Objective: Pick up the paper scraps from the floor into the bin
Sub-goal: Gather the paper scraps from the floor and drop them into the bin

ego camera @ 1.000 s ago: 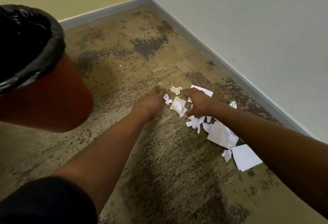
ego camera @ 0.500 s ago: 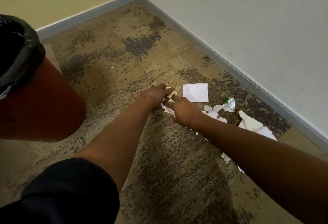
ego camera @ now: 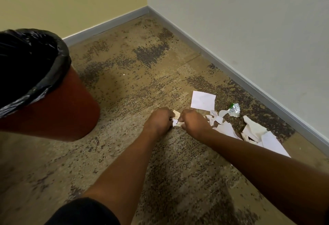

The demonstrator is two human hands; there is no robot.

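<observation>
1. Speckled carpet floor (ego camera: 124, 153), room corner; bin (ego camera: 53, 103) stands far left, mouth open.
2. Left hand (ego camera: 158, 119) and right hand (ego camera: 191, 120), both closed on crumpled scraps (ego camera: 176, 117) pinched between them.
3. Loose scraps (ego camera: 252, 132) lie right of the right hand; bin is nearer the left arm.

Office-like room corner: worn carpet tiles (ego camera: 124, 85) (mottled brown), grey skirting (ego camera: 231, 68).
</observation>
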